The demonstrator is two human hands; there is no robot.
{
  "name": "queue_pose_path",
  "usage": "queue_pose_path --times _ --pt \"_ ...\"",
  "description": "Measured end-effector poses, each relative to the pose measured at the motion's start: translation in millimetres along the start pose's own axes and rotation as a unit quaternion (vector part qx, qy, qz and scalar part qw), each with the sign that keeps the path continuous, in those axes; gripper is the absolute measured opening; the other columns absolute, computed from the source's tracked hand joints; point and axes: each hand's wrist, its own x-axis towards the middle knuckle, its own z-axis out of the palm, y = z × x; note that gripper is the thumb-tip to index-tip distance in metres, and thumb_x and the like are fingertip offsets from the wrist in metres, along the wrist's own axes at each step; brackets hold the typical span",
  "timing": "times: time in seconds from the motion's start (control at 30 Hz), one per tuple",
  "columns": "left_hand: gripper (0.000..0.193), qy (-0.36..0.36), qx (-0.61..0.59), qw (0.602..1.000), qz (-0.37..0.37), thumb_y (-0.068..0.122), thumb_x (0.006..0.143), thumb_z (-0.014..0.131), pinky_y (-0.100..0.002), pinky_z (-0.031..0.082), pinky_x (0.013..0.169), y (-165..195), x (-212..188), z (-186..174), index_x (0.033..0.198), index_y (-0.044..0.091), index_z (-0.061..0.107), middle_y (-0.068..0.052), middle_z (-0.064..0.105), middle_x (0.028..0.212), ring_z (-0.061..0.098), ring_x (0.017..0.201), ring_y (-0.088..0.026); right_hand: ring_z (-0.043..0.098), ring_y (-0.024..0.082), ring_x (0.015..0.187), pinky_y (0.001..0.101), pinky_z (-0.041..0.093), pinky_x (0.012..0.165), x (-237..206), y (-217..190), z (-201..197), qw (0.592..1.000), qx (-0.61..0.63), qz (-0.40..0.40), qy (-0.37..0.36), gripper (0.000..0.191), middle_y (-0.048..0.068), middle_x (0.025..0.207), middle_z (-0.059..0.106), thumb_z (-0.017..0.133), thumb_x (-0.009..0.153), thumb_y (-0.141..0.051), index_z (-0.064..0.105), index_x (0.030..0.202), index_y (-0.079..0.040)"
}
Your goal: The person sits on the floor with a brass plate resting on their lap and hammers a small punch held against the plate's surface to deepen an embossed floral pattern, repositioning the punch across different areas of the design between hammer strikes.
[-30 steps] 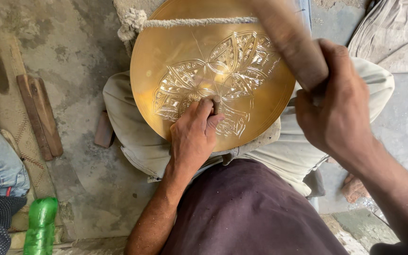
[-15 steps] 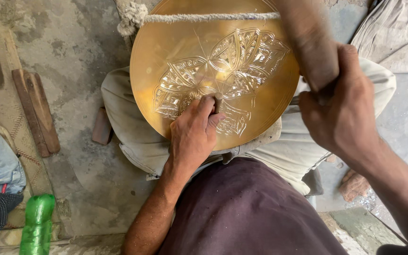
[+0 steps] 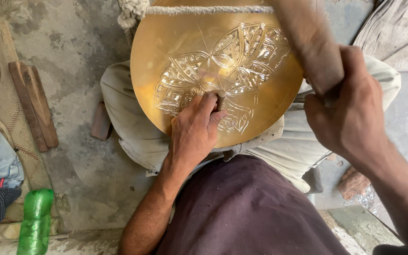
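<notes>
A: Room on the brass plate?
B: Upper-left face is bare, you can pass there. Rope bars the top edge; wooden mallet covers the right rim.
A: Floor, left side?
B: Wood strips, small block, green bottle; bare concrete btwn them.

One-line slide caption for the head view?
Left hand sets a punch on an engraved brass plate; right hand grips a wooden mallet.

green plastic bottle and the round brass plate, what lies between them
In the head view, bare concrete floor and the person's beige trouser leg separate the green plastic bottle from the round brass plate.
</notes>
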Motion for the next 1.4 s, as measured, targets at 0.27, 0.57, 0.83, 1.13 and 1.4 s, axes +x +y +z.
queue_pose_path --times 0.27,0.57,0.83,1.13,1.4 --pt "0.028 -0.006 -0.019 1.0 0.004 0.025 0.102 0.067 -0.045 0.055 0.068 -5 -1 1 0.123 0.009 0.056 -0.009 0.065 0.1 0.07 0.086 -0.03 0.067 0.028 0.078 0.0429 0.05 0.072 -12 -5 0 0.981 -0.186 -0.021 -0.06 0.031 0.017 0.101 0.074 0.064 0.092 0.0 0.067 0.123 -0.001" --pt "0.027 -0.032 -0.004 0.999 0.004 0.023 0.101 0.07 -0.046 0.053 0.068 -9 -3 0 0.12 0.01 0.056 -0.009 0.063 0.094 0.069 0.083 -0.03 0.062 0.025 0.079 0.04 0.047 0.071 -28 -17 -3 0.991 -0.136 0.009 0.003 0.036 0.017 0.102 0.07 0.064 0.093 0.0 0.066 0.129 0.002" --pt "0.025 -0.01 -0.016 0.999 0.037 0.019 0.098 0.07 -0.045 0.053 0.067 -5 -3 -6 0.118 0.008 0.059 -0.01 0.063 0.095 0.069 0.083 -0.03 0.062 0.02 0.067 0.0364 0.047 0.067 -40 -22 6 0.961 -0.275 -0.008 0.001 0.035 0.009 0.089 0.073 0.066 0.086 0.0 0.071 0.12 -0.006" --pt "0.029 -0.053 -0.07 0.996 0.032 0.027 0.098 0.073 -0.039 0.055 0.07 -15 13 -20 0.114 0.005 0.062 -0.009 0.069 0.093 0.072 0.081 -0.024 0.069 0.038 0.09 0.0485 0.056 0.079 -44 -6 11 0.995 -0.046 0.087 0.002 0.054 0.027 0.109 0.067 0.072 0.082 -0.002 0.057 0.132 0.008" --pt "0.032 -0.047 -0.031 0.997 0.045 0.024 0.098 0.073 -0.041 0.055 0.07 -25 10 -14 0.12 0.006 0.06 -0.01 0.068 0.096 0.07 0.084 -0.029 0.07 0.028 0.101 0.0385 0.059 0.088 -25 -19 9 0.964 0.209 0.157 0.041 0.054 0.017 0.115 0.067 0.073 0.087 -0.01 0.047 0.132 0.005"
